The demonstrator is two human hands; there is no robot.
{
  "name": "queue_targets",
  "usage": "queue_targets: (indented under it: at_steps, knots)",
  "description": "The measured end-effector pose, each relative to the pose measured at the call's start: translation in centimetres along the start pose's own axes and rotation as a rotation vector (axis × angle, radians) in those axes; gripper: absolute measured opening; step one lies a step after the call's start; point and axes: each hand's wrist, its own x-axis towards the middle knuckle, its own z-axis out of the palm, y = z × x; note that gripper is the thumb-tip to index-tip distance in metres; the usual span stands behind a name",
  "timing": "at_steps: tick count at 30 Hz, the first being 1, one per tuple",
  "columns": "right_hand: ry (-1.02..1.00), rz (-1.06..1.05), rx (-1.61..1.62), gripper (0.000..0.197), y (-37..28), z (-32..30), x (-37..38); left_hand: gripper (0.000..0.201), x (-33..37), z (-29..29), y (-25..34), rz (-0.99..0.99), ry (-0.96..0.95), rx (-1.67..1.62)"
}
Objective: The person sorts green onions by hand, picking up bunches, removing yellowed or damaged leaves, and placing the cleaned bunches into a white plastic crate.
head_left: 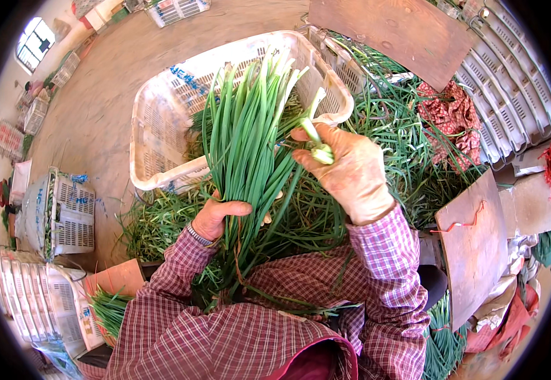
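Observation:
A thick bunch of garlic chives [250,139], long and green with paler stalk ends pointing up, stands in my left hand [219,216]. The fingers wrap behind the bunch and the thumb lies across its front. To the right of it, my right hand [348,166] pinches a short, pale green stalk [311,130] between thumb and fingers. A few thin leaves run from that stalk toward the bunch. Behind both hands is a white plastic crate [161,136] with more greens inside. Loose leaves [310,218] lie below the hands, above my lap.
On the right lies a heap of loose greens [395,126] with a red patterned cloth [450,120] on it. Wooden boards [475,247] and stacked white crates [509,79] stand farther right. To the left are another crate [73,212] and bare floor [98,120].

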Motion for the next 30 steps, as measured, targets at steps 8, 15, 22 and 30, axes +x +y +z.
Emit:
queue_targets:
  at_steps: [8,15,22,30]
  knots:
    - [-0.118,-0.237,0.01,0.011,-2.1,2.2,-1.6,0.06,-0.3,-3.2,-1.1,-0.018,0.011,0.008]
    - [-0.163,0.046,0.645,0.017,1.8,0.3,-2.4,0.064,0.4,-2.8,-0.4,0.04,-0.237,-0.205]
    - [-0.024,0.375,1.008,0.034,1.4,-0.7,1.9,0.074,0.8,-1.8,-1.5,0.045,-0.327,-0.124]
    - [0.069,0.38,0.842,0.027,-0.1,-0.8,1.4,0.08,2.0,-4.7,-6.4,-0.091,-0.202,-0.459]
